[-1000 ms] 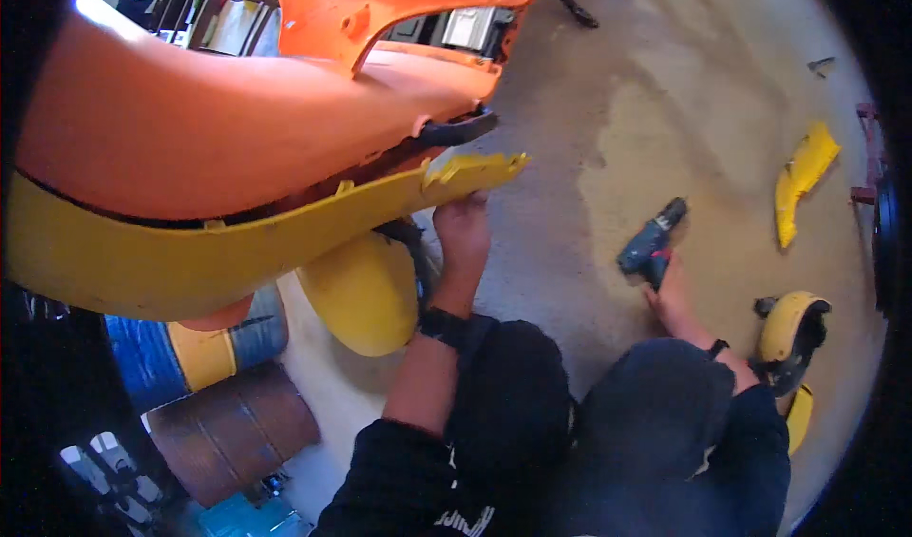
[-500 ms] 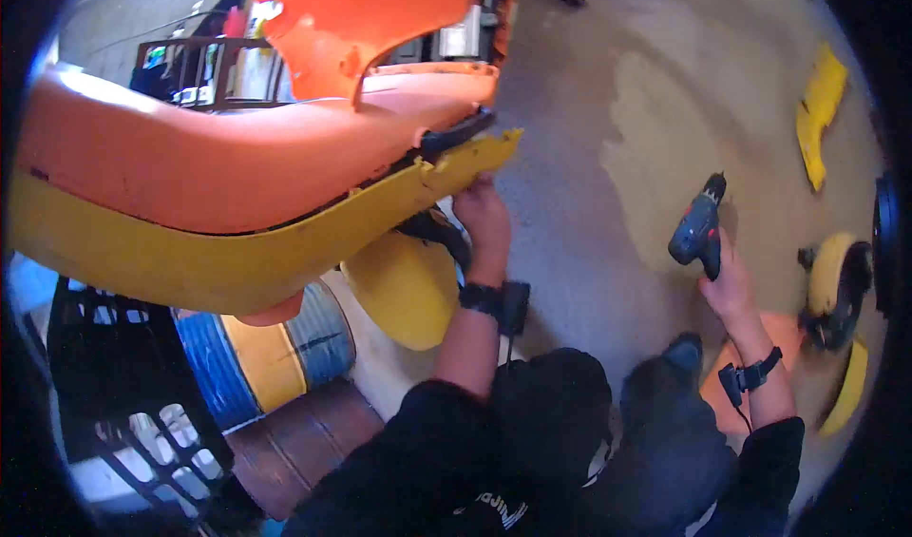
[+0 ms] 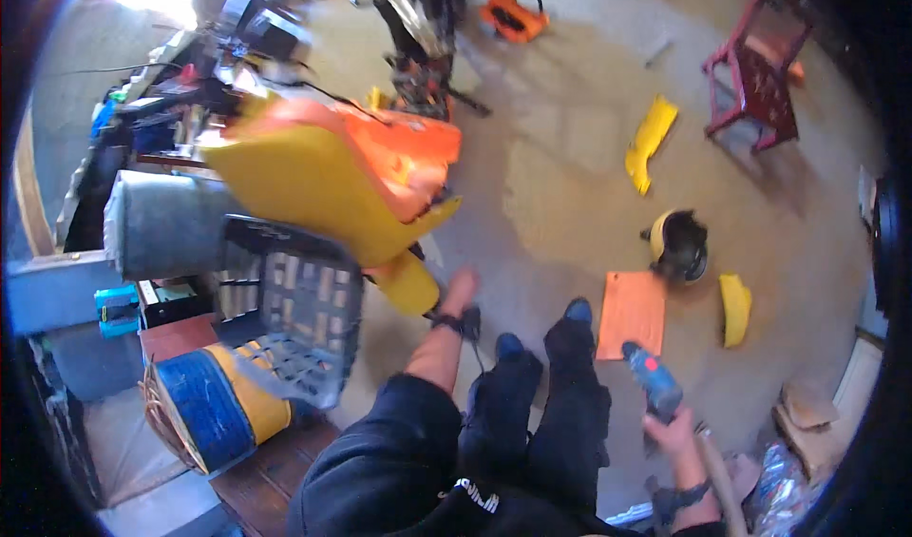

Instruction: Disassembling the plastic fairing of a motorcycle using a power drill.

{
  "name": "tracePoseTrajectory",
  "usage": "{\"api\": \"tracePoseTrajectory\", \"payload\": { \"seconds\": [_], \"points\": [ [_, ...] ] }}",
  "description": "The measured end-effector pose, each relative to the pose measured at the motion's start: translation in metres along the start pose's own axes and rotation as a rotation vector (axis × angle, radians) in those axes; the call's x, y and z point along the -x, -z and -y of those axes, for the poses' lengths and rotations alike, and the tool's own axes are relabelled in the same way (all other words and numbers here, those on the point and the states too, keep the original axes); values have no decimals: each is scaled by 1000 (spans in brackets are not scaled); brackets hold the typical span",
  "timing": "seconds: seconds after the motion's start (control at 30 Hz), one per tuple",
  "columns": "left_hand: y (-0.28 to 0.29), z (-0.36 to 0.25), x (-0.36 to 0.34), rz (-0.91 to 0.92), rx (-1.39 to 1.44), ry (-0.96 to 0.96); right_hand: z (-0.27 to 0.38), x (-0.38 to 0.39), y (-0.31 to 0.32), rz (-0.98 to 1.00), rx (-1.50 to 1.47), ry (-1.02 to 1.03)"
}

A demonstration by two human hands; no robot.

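Note:
In my right hand (image 3: 673, 432) is a cordless drill (image 3: 652, 381) with a dark grey-blue body, held by its grip and pointing up and left over the floor. My left hand (image 3: 462, 288) is smeared by motion, close to the right end of a long yellow plastic body panel (image 3: 294, 171); I cannot make out its fingers, and no contact with the panel shows. The panel belongs to a large curved body with orange plastic parts (image 3: 404, 152). Under it hangs a rounded yellow piece (image 3: 408, 285), just left of my left hand.
A black slatted crate (image 3: 313, 299), a metal drum (image 3: 171, 223) and a blue-yellow drum (image 3: 214, 409) stand on the left. On the floor at right lie an orange flat panel (image 3: 632, 314), yellow panels (image 3: 651, 143) and a yellow shell (image 3: 679, 247). Farther back is a dark red stool (image 3: 755, 86).
My view has swung, showing more floor and the stool. My left hand has come away from the yellow panel's edge. The drill has moved lower and nearer to me, still in my right hand.

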State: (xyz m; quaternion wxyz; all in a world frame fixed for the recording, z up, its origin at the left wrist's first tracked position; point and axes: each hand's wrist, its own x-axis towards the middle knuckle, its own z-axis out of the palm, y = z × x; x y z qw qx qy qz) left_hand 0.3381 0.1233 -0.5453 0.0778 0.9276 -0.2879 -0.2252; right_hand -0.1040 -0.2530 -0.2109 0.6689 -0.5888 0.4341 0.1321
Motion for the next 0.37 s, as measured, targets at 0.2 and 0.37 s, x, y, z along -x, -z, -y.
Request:
{"api": "tracePoseTrajectory", "payload": {
  "seconds": [0.2,0.37],
  "points": [
    [228,-312,241,925,1086,397,208,188,24,323,-511,352],
    [408,-348,354,684,1099,224,305,244,52,819,-327,524]
  ]
}}
